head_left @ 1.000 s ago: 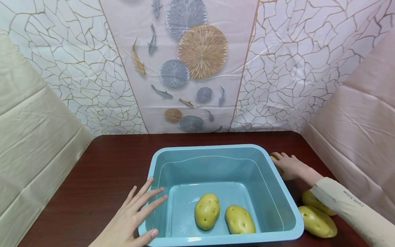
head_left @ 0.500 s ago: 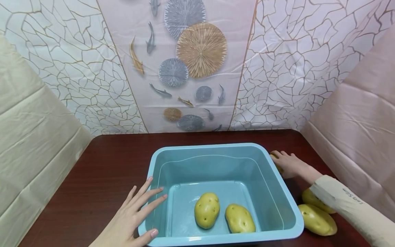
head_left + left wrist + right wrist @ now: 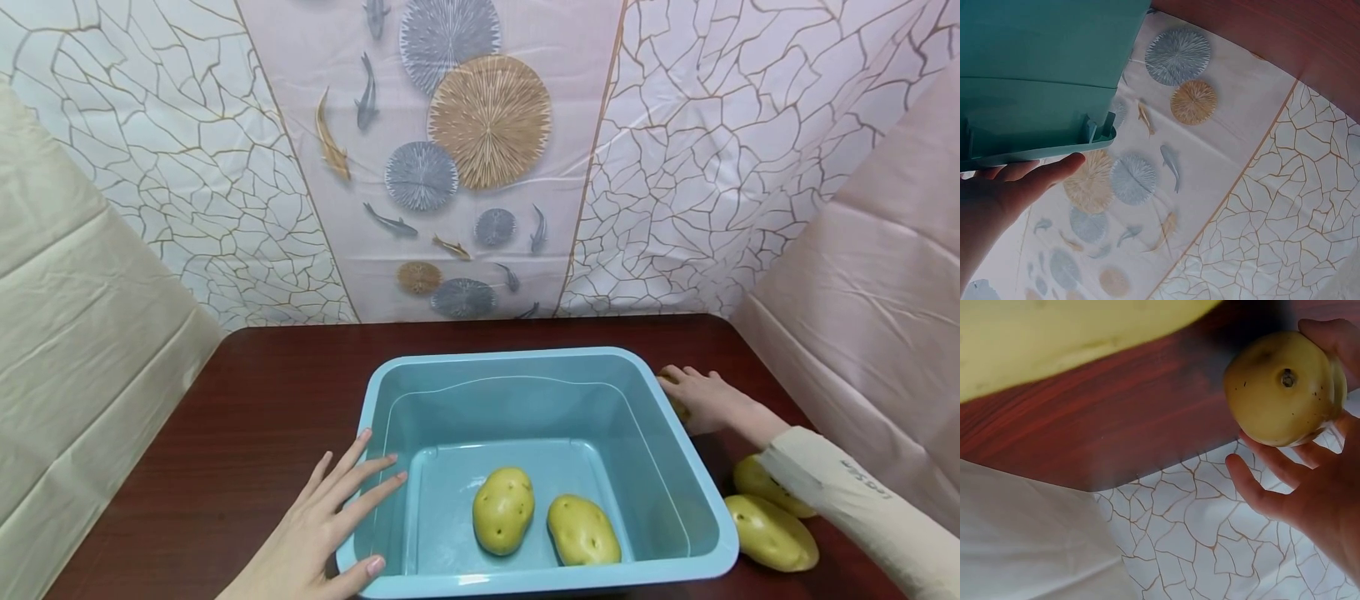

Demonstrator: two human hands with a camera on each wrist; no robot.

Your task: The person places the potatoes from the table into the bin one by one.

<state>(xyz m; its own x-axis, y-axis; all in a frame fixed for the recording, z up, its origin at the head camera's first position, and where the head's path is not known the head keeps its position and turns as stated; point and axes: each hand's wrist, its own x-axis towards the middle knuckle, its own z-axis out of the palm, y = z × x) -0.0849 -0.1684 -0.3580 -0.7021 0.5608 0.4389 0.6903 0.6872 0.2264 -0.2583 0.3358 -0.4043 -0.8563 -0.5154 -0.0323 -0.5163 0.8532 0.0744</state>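
Note:
A light blue plastic tub (image 3: 498, 359) stands on the dark table, with two yellow potatoes (image 3: 504, 511) lying on its floor. Over its left rim my left hand (image 3: 318, 533) lies with fingers straight and spread; the left wrist view shows those fingers (image 3: 1054, 172) against the tub's edge. Beyond the tub's right wall, my right hand (image 3: 705, 402) grips another potato (image 3: 1279, 394), thumb on one side and fingers on the other. The head view leaves most of that potato hidden behind hand and tub.
Two more potatoes, one in front (image 3: 772, 533) and one partly under the sleeve (image 3: 761, 486), lie right of the tub. The table (image 3: 217, 450) extends to the left. A patterned cloth (image 3: 660, 208) hangs behind, with plain cloth on both sides.
Almost nothing differs. The head view has shifted slightly, and the right forearm's sleeve has turned a little. Both hands keep their places.

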